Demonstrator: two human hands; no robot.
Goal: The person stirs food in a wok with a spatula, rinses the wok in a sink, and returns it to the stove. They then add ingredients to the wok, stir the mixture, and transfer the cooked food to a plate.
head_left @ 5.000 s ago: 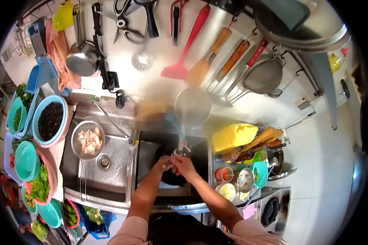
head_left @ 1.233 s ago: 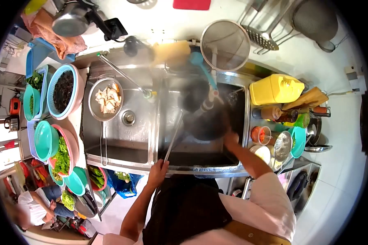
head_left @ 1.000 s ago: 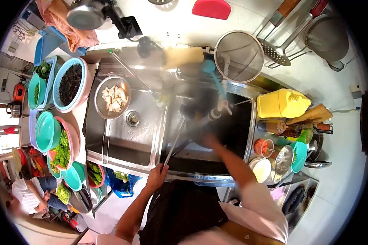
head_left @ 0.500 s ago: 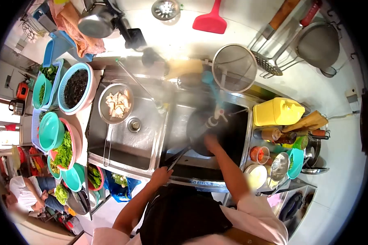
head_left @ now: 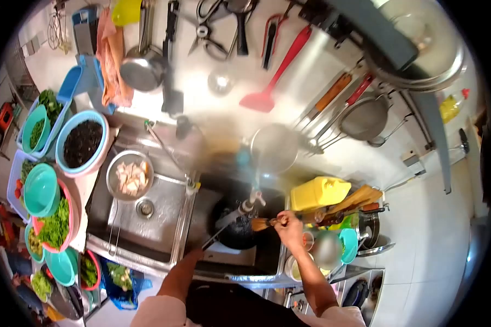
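Note:
A dark wok (head_left: pixel 237 231) sits in the right sink basin under the tap (head_left: pixel 250 203), with what looks like water in it. My left hand (head_left: pixel 193 257) is closed round the end of the wok's handle (head_left: pixel 217 235) at the basin's front left. At the basin's right side, my right hand (head_left: pixel 290 230) grips a short wooden-coloured brush (head_left: pixel 261 224), its bristles pointing left over the wok's right edge. A strainer (head_left: pixel 111 175) with pale chunks (head_left: pixel 131 177) rests over the left basin (head_left: pixel 161 218).
Bowls of greens (head_left: pixel 54 223) and a basket of dark food (head_left: pixel 83 143) stand left. Right of the sink are a yellow jug (head_left: pixel 316 193), a teal bowl (head_left: pixel 348 245) and small containers. Utensils, including a red spatula (head_left: pixel 259 101), hang on the wall. Steam blurs the sink's back.
The view has tilted up and turned right. My right hand has left the wok's inside and now holds the brush at the basin's right side. My left hand stays at the handle.

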